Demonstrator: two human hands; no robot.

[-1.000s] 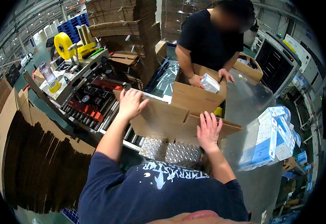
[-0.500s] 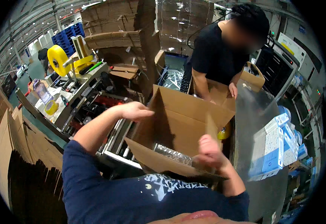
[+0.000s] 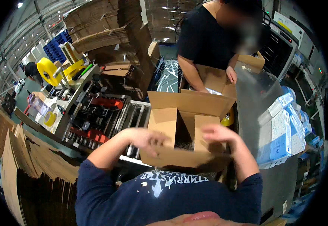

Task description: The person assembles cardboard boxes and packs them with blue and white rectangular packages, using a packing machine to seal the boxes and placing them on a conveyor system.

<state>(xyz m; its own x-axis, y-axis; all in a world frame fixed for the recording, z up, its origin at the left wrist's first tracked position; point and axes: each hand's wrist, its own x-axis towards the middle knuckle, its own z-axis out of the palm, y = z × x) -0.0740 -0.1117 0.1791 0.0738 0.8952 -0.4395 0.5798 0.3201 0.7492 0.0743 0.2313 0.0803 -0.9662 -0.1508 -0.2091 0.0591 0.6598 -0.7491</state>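
A cardboard box [image 3: 164,158] stands in front of me, its left flap [image 3: 163,119] and right flap [image 3: 204,122] folded inward. The far flap [image 3: 188,101] still stands up. My left hand [image 3: 149,140] is at the left flap, fingers apart and somewhat blurred. Over the right flap is my right hand [image 3: 219,133], its fingers stretched out and nothing gripped. Through the gap between the flaps some filling [image 3: 184,144] shows dimly at the bottom; what it is made of is hard to tell here.
Across from me a co-worker [image 3: 209,41] reaches into another open carton [image 3: 214,81]. To the left are a roller conveyor [image 3: 135,116] and a yellow tape roll [image 3: 49,71]. Blue-and-white boxes [image 3: 278,132] lie on the dark table [image 3: 250,94] at right; stacked cardboard [image 3: 40,147] is at lower left.
Both side flaps have gone from upright to folded inward, covering much of the opening. My left hand moved down and nearer; my right hand moved up onto the right flap.
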